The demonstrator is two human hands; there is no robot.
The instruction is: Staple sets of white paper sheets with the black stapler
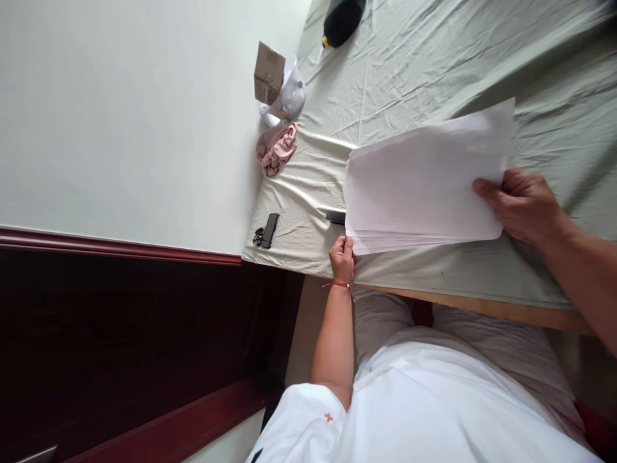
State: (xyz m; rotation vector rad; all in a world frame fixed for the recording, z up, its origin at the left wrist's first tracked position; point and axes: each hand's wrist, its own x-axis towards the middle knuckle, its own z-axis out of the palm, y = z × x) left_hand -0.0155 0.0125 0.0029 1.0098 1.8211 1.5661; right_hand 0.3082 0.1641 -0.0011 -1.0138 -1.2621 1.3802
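Note:
A stack of white paper sheets (424, 180) is held between my two hands over the cloth-covered table. The sheets are slightly fanned along the near edge, and the far right corner lifts up. My left hand (342, 256) pinches the near left corner; a red string bracelet circles that wrist. At the right edge, my right hand (523, 202) grips the stack, thumb on top and fingers underneath. Just left of the paper, a black object (335, 218) shows only in part; the sheets cover the rest of it.
A light green cloth (400, 77) with creases covers the table. Along its left side lie a black case with keys (270, 230), a pink cloth (277, 151), a cardboard box (268, 72) and a white plastic bag (293, 93). A black rounded object (343, 22) lies at the far side. A white wall (120, 116) borders the left.

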